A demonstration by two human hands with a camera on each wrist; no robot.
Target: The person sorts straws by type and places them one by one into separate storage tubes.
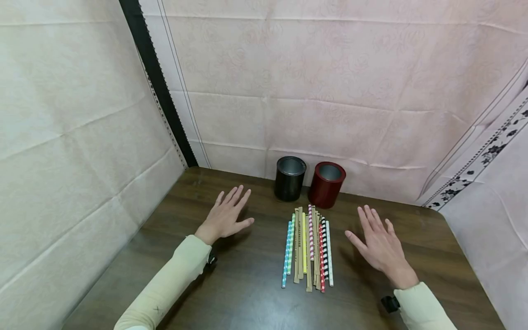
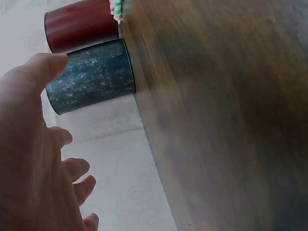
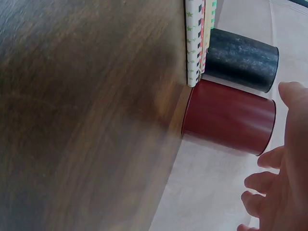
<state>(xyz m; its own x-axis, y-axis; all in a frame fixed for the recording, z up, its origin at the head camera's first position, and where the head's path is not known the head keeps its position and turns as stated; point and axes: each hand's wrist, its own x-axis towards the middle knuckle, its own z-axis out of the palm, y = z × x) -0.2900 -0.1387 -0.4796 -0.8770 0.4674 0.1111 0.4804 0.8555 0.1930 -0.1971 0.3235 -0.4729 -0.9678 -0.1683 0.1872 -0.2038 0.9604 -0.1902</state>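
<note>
1. The fingers (image 1: 244, 198) of the left hand (image 1: 222, 217) were straight and spread apart, the thumb held out toward the right.
2. The right hand (image 1: 381, 250) also had its fingers extended; three lay close together, while the little finger and the thumb stood away from them.
3. Between the two hands, well apart from both, a bundle of straws (image 1: 310, 247) lay side by side on the dark wooden table (image 1: 255, 293), running from near to far. A blue straw (image 1: 286, 255) lay at its left edge and a white straw (image 1: 329, 254) at its right; several between were in brown paper wrappers (image 1: 299, 247).
4. Just beyond their far ends stood two upright cups: a black cup (image 1: 288, 185) on the left and a red cup (image 1: 323, 190) just beside it on the right.
5. Pale sleeves (image 1: 185, 266) covered both forearms, and a small dark device (image 1: 389, 304) sat below the right wrist.
6. At the far side, behind the cups, hung a creased pale cloth (image 1: 330, 68).
</note>
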